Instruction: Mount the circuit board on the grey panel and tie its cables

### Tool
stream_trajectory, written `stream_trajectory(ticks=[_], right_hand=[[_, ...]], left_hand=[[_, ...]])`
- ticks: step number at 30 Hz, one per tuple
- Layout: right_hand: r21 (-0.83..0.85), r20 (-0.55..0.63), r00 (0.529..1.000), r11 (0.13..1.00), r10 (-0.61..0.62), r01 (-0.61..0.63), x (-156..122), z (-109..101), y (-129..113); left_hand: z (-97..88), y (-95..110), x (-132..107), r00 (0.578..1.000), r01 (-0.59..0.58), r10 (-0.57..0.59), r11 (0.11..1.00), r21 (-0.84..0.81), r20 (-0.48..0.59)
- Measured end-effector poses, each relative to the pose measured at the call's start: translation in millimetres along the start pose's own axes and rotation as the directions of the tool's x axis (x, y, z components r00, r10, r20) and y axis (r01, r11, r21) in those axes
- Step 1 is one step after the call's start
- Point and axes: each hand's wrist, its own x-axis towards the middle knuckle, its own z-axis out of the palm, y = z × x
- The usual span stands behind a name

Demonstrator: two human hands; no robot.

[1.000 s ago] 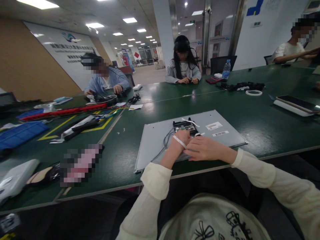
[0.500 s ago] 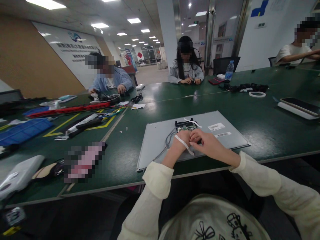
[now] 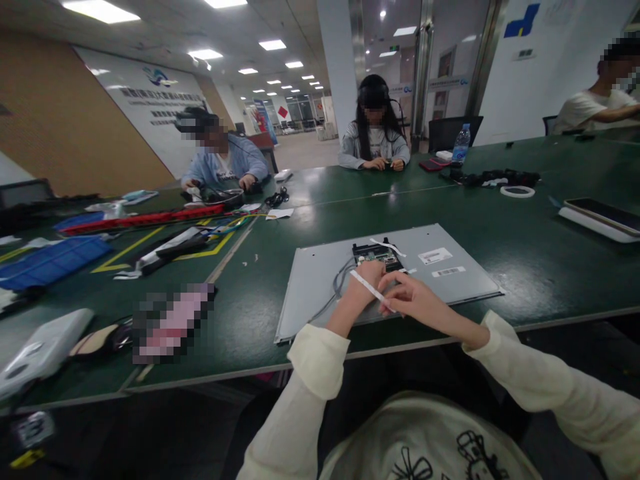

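Note:
A flat grey panel (image 3: 314, 280) lies near the table's front edge, with a black-framed circuit board (image 3: 371, 252) and a grey cable (image 3: 336, 283) on it. My left hand (image 3: 364, 288) rests over the panel just in front of the board, back upward; its fingers are hidden from view. Across the back of that hand runs a thin white strip (image 3: 366, 283), seemingly tape. My right hand (image 3: 415, 297) pinches the strip's lower end between thumb and fingers. A second white strip (image 3: 389, 247) lies over the board, partly lifted.
Two labels sit on the panel's right side. To the left are a pink blurred item (image 3: 175, 323), a white device (image 3: 47, 350) and a blue tray (image 3: 55, 260). A phone (image 3: 605, 215), a white ring (image 3: 517, 191) and a bottle (image 3: 461, 144) stand rightward. Several people sit around the table.
My right hand has shifted from my left hand's fingertips down to the end of the white strip, which is now pinched and pulled straighter. The panel stays put.

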Motion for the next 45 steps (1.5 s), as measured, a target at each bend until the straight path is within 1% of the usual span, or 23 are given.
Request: stream_trajectory(ticks=[2, 5, 6, 8, 9, 11, 13, 14, 15, 17, 20, 24, 28, 29, 31, 33, 35, 37, 39, 42, 45], right_hand=[[0.020, -0.027, 1.000, 1.000, -0.014, 0.014, 0, -2, -6], [0.045, -0.077, 0.996, 0.998, -0.045, 0.049, 1, -5, -22], [0.057, -0.101, 0.993, 0.996, -0.062, 0.068, 2, -6, -27], [0.082, -0.167, 0.981, 0.990, -0.101, 0.116, 7, -9, -38], [0.092, -0.203, 0.972, 0.986, -0.117, 0.137, 10, -11, -42], [0.106, -0.271, 0.954, 0.981, -0.127, 0.161, 21, -13, -48], [0.115, -0.317, 0.941, 0.981, -0.116, 0.159, 34, -13, -50], [0.120, -0.329, 0.939, 0.981, -0.105, 0.152, 41, -12, -49], [0.124, -0.334, 0.938, 0.982, -0.093, 0.141, 48, -11, -48], [0.123, -0.327, 0.943, 0.986, -0.067, 0.113, 63, -5, -43], [0.099, -0.299, 0.954, 0.993, -0.028, 0.060, 82, 7, -35], [0.083, -0.218, 0.976, 0.996, -0.009, 0.027, 101, 24, -25], [0.072, -0.163, 0.987, 0.997, 0.018, -0.006, 108, 32, -15], [0.069, -0.148, 0.988, 0.997, 0.035, -0.025, 109, 33, -12], [0.055, -0.118, 0.990, 0.996, 0.078, -0.072, 108, 32, -8], [0.036, -0.104, 0.988, 0.993, 0.115, -0.112, 107, 31, -4], [0.026, -0.101, 0.987, 0.992, 0.127, -0.125, 106, 31, -3], [0.031, -0.098, 0.988, 0.993, 0.118, -0.115, 106, 31, -3], [0.033, -0.089, 0.990, 0.994, 0.110, -0.107, 107, 33, -3], [0.004, -0.068, 0.992, 0.995, 0.101, -0.101, 108, 38, 1], [-0.035, -0.030, 0.994, 0.994, 0.104, -0.105, 109, 43, 9]], left_hand=[[-2.4, 1, 1, 0.999, -0.021, 0.022, 1.000, 0.017, -0.025], [-10.3, 1, -2, 0.993, -0.026, 0.027, 1.000, 0.010, -0.116], [-13.6, -1, -5, 0.988, -0.007, 0.007, 1.000, -0.001, -0.157], [-19.5, -6, -14, 0.964, 0.057, -0.062, 0.998, -0.027, -0.259], [-21.4, -10, -21, 0.946, 0.112, -0.117, 0.993, -0.032, -0.302], [-21.6, -20, -37, 0.904, 0.191, -0.188, 0.981, -0.031, -0.384], [-16.7, -29, -56, 0.894, 0.228, -0.218, 0.973, -0.021, -0.392], [-12.8, -33, -65, 0.898, 0.227, -0.212, 0.974, -0.008, -0.385], [-8.3, -36, -73, 0.912, 0.213, -0.196, 0.977, 0.007, -0.361], [0.8, -40, -87, 0.918, 0.210, -0.192, 0.977, 0.015, -0.346], [11.0, -44, -96, 0.901, 0.230, -0.216, 0.973, -0.010, -0.376], [17.8, -54, -91, 0.882, 0.220, -0.227, 0.973, -0.065, -0.414], [21.7, -64, -87, 0.857, 0.166, -0.219, 0.974, -0.153, -0.467], [22.3, -65, -87, 0.846, 0.153, -0.220, 0.973, -0.175, -0.486], [22.9, -64, -89, 0.810, 0.158, -0.251, 0.964, -0.215, -0.530], [22.4, -61, -92, 0.766, 0.221, -0.319, 0.946, -0.238, -0.558], [20.4, -58, -94, 0.741, 0.308, -0.388, 0.921, -0.236, -0.548], [17.3, -57, -94, 0.747, 0.363, -0.421, 0.907, -0.215, -0.515], [13.9, -57, -92, 0.768, 0.373, -0.419, 0.907, -0.193, -0.484], [12.0, -60, -89, 0.782, 0.354, -0.409, 0.913, -0.205, -0.471], [15.9, -65, -87, 0.767, 0.301, -0.399, 0.915, -0.268, -0.502]])
